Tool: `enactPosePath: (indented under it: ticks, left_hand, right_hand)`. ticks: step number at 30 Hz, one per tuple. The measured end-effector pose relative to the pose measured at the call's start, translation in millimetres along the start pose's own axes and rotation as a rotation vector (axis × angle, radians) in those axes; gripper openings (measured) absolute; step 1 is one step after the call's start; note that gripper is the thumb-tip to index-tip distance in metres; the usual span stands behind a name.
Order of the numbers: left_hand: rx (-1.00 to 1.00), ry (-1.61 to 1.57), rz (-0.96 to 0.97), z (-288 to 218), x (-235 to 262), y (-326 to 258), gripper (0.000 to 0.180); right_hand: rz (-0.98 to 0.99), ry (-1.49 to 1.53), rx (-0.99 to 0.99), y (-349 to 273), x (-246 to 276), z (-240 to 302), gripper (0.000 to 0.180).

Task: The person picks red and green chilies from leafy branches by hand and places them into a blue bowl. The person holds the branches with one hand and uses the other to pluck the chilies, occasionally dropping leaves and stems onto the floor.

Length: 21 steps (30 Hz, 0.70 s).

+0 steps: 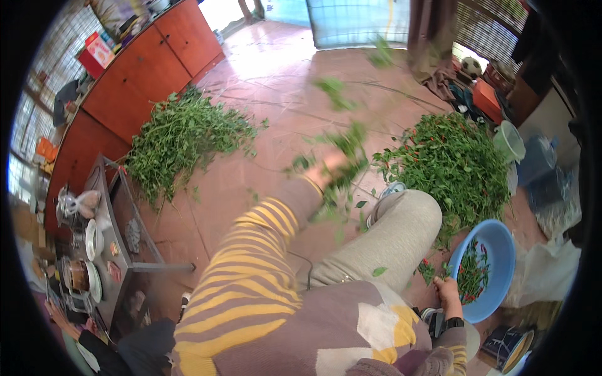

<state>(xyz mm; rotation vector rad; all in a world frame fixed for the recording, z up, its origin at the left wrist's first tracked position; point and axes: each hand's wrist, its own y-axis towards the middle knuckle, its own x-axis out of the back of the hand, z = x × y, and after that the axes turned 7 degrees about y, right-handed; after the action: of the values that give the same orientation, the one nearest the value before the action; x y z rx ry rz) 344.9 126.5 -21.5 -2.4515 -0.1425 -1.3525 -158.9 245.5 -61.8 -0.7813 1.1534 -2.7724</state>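
Observation:
My left hand (332, 168) is out in front of me over the tiled floor, closed on a leafy chili plant (352, 147). Motion blurs both the hand and the plant, whose green branches spread upward and away. Beside the blue basin (500, 271), my right hand (446, 293) is closed near its left rim, with a small leafy chili sprig (427, 271) at its fingertips. Red and green chili peppers (471, 272) lie inside the basin. A large heap of chili plants (461, 166) with red peppers rests on the floor ahead to the right.
Another heap of green plants (182, 141) lies far left by the reddish wooden cabinet (135, 84). A low metal table (111, 235) with bowls stands at left; another person's hand (59, 316) shows near it. At right are a pale green bucket (509, 141) and plastic bags (545, 269).

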Motion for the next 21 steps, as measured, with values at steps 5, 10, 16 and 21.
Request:
enactPosePath:
  ticks: [5,10,16,21]
  left_hand:
    - [0.152,0.183,0.253,33,-53,-30,0.039]
    - [0.505,0.956,-0.061,138,169,-39,0.033]
    - [0.799,0.872,-0.632,179,315,-48,0.025]
    - [0.18,0.262,-0.224,56,155,23,0.029]
  right_hand:
    - [-0.087,-0.104,0.047,13,11,0,0.023]
    - [-0.137,0.052,-0.023,15,35,-6,0.022]
    - [-0.138,0.108,-0.022,13,21,3,0.022]
    - [-0.17,0.199,0.366,-2,4,62,0.016]
